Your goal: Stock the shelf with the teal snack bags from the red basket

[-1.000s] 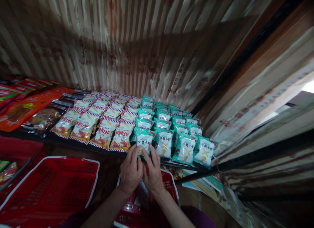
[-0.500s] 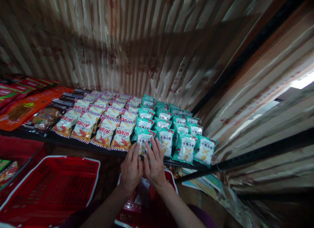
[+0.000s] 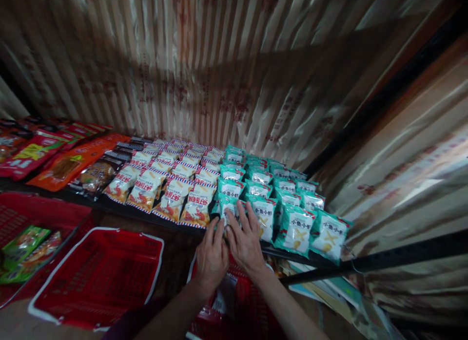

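A teal-and-white snack bag point(image 3: 229, 202) leans in the front row of the shelf, at the left end of its group, partly covered by my fingers. My right hand point(image 3: 244, 240) lies over its front with the fingers stretched out and somewhat apart. Beside it, my left hand point(image 3: 212, 252) reaches up to the bag's lower left edge, fingers extended and close together; its thumb is hard to make out. Matching teal bags point(image 3: 295, 228) stand in rows to the right and behind. White bags with red lettering and striped edges point(image 3: 197, 203) are lined up on the left.
Below my forearms sits a red basket point(image 3: 268, 281) with a package inside. Another red basket point(image 3: 98, 276) is to the left, and a further one holds green packets point(image 3: 25, 252). A dark shelf frame bar point(image 3: 395, 255) crosses at right. Striped curtain point(image 3: 175, 62) hangs behind.
The view has turned left, so the shelf and baskets appear farther right. Both my hands stay at the same teal bag, with little movement against it.
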The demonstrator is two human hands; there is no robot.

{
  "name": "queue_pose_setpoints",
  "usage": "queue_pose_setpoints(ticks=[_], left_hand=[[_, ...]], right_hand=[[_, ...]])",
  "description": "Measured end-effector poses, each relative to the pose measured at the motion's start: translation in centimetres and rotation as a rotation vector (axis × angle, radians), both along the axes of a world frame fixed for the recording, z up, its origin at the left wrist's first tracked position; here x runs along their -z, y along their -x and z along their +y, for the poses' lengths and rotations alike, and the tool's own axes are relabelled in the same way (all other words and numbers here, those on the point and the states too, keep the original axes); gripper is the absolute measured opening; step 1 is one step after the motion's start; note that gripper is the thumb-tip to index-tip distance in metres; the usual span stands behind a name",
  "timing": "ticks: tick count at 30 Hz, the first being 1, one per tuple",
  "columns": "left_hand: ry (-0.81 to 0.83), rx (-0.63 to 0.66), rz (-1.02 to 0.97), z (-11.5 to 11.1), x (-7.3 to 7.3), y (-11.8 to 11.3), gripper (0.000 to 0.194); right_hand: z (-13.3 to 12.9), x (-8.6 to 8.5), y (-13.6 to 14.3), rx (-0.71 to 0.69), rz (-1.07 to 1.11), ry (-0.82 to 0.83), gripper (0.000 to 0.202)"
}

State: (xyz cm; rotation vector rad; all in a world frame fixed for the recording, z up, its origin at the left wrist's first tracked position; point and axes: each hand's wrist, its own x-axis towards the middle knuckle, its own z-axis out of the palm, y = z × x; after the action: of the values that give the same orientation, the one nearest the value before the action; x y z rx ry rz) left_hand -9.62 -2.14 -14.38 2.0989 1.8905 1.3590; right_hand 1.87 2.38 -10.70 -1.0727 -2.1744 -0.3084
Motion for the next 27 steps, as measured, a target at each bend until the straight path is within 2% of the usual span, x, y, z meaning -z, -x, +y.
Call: queue_pose_setpoints(ticks=[6, 15, 20, 24, 27], left_hand=[[0.078, -0.03, -0.001, -0.3, 0.0, 0.4, 0.048], [0.094, -0.005, 0.005, -0.6, 0.8, 0.5, 0.05], [0.071, 0.02, -0.015, -0.5, 0.9, 0.4, 0.048], [0.057, 0.029, -0.041, -0.4, 1.0, 0.4, 0.052], [0.041, 0.002, -0.042, -0.3, 0.9, 0.3, 0.052]], right_hand=[[-0.7, 0.2, 0.1, -0.02, -0.02, -0.017, 0.057], [-1.7, 1.4, -0.3, 0.001, -0.017, 0.02, 0.062], [-2.5, 1.4, -0.5, 0.004, -0.01, 0.036, 0.063], [-4.3, 1.5, -1.4, 0.029, 0.013, 0.085, 0.061], [-6.7, 2.2, -2.6, 0.049, 0.033, 0.126, 0.059]])
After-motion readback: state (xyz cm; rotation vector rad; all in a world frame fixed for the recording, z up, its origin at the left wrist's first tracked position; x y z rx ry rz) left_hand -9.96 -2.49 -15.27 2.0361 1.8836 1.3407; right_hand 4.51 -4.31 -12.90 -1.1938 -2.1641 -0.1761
